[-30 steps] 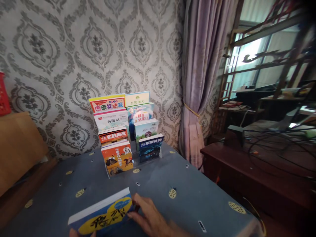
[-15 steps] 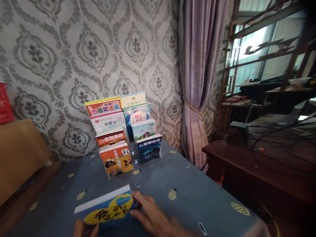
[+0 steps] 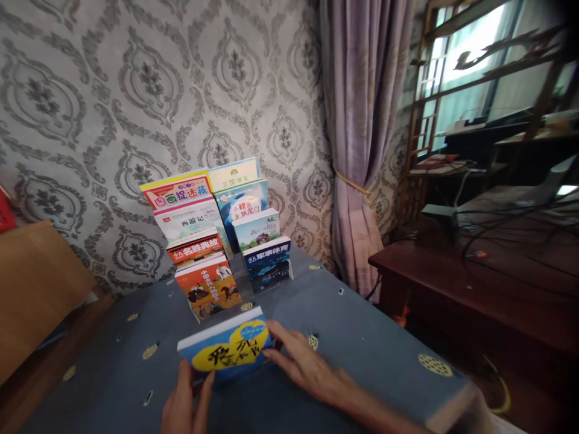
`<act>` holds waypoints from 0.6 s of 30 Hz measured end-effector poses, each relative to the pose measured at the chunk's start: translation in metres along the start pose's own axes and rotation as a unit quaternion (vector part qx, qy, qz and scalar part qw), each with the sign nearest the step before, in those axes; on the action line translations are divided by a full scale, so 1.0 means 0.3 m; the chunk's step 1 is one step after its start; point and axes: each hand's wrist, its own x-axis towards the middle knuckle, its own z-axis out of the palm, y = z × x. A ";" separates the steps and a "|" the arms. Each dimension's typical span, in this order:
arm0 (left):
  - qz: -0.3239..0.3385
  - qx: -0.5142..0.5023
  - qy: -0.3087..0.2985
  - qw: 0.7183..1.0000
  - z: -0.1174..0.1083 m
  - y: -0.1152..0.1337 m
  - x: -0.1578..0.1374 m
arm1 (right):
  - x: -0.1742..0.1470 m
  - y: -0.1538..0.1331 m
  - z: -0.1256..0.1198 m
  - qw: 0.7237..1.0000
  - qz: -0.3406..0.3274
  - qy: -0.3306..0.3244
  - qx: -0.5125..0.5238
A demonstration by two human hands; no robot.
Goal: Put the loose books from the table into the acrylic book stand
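A thick blue book (image 3: 230, 351) with a yellow patch and black lettering on its cover stands upright, tilted slightly, between my hands. My left hand (image 3: 187, 395) grips its lower left corner, thumb on the cover. Its right edge is pinched by my right hand (image 3: 301, 361). Whether the book's bottom touches the tablecloth is unclear. Just beyond stand two stepped rows of books. An orange book (image 3: 212, 289) fronts the left row, and a dark blue book (image 3: 269, 265) fronts the right one, both in a clear stand.
The table has a dark grey-blue cloth (image 3: 353, 355) with yellow pineapple prints. Behind it are patterned wallpaper (image 3: 181, 78) and a tied purple curtain (image 3: 357, 120). A cardboard-coloured box (image 3: 40, 289) is at left; a dark red wooden bench (image 3: 434, 283) with cables lies at right.
Both hands have carried the blue book up and to the right, nearer the stepped rows. More of my left hand shows. The camera view has shifted a little.
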 end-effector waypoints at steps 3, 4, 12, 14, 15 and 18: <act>0.000 -0.015 -0.067 0.998 0.041 0.080 0.026 | -0.007 0.023 -0.052 1.000 -0.002 0.002 -0.006; -0.006 -0.017 -0.085 0.996 0.055 0.104 0.037 | -0.008 0.030 -0.072 1.000 -0.003 0.000 -0.005; 0.036 -0.033 -0.156 0.987 0.203 0.213 0.149 | 0.006 0.122 -0.229 0.999 -0.016 0.027 -0.009; 0.052 -0.033 -0.159 0.985 0.245 0.226 0.184 | 0.024 0.154 -0.259 0.999 -0.020 0.040 -0.013; 0.062 -0.032 -0.156 0.985 0.266 0.230 0.202 | 0.036 0.170 -0.273 0.999 -0.021 0.044 -0.015; 0.100 -0.020 -0.139 0.985 0.325 0.228 0.255 | 0.079 0.218 -0.313 0.998 -0.032 0.049 -0.017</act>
